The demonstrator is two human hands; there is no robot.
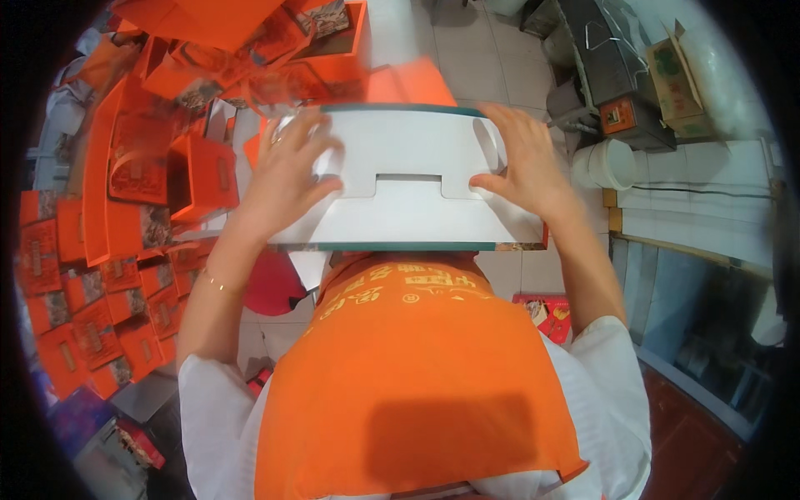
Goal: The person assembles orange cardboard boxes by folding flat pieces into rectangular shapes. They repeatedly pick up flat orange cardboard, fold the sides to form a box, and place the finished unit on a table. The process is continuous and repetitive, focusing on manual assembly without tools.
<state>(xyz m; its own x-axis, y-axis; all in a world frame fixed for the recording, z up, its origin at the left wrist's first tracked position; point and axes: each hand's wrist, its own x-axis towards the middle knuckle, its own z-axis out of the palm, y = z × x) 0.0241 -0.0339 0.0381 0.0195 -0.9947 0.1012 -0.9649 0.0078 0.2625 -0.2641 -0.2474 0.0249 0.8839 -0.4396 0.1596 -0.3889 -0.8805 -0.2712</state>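
A cardboard box (408, 150) is held in front of my orange apron. Its white panel of interlocking flaps faces up, with a slot near the middle and dark green edges along the far and near sides. At its left end is my left hand (292, 171), fingers bent over the panel and slightly blurred, thumb pointing inward. My right hand (527, 162) grips the right end, its fingers at the far corner and its thumb on the white flap near the slot. The underside of the box is hidden.
Many orange boxes (200, 171) are piled and stacked on the left. A white bucket (612, 164) stands at the right beside a white-tiled ledge (700, 212). Farther back are an open brown carton (675, 83) and a tiled floor (471, 58).
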